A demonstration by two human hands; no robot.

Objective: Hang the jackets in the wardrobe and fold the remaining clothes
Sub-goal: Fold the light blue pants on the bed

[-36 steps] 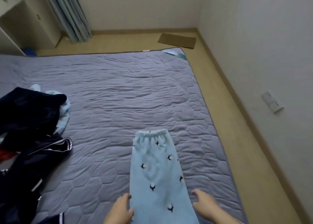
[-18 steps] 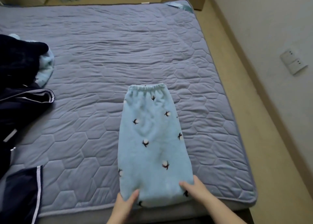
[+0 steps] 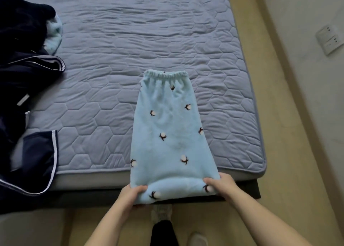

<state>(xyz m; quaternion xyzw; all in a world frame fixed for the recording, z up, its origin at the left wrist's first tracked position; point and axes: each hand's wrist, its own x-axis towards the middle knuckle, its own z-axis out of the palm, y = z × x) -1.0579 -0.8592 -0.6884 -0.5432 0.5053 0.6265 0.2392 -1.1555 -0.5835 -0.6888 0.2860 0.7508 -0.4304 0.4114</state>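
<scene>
Light blue fleece pants (image 3: 168, 134) with small cotton-flower prints lie folded lengthwise on the bed, elastic waistband at the far end. Their near end hangs over the mattress edge. My left hand (image 3: 131, 192) grips the near left corner of the pants, thumb on top. My right hand (image 3: 220, 185) grips the near right corner the same way. A heap of dark navy jackets (image 3: 24, 89) with white piping lies at the left side of the bed, one part draped over the edge.
The purple-grey quilted mattress (image 3: 130, 50) fills the view. Another light blue garment (image 3: 55, 33) peeks from under the dark heap. To the right is a strip of wooden floor (image 3: 290, 152) and a wall with sockets (image 3: 329, 39). My feet (image 3: 162, 216) stand below.
The view has tilted down toward the bed's near edge. Both hands moved from beside the pants to gripping their near corners, and that end has lifted slightly off the mattress edge.
</scene>
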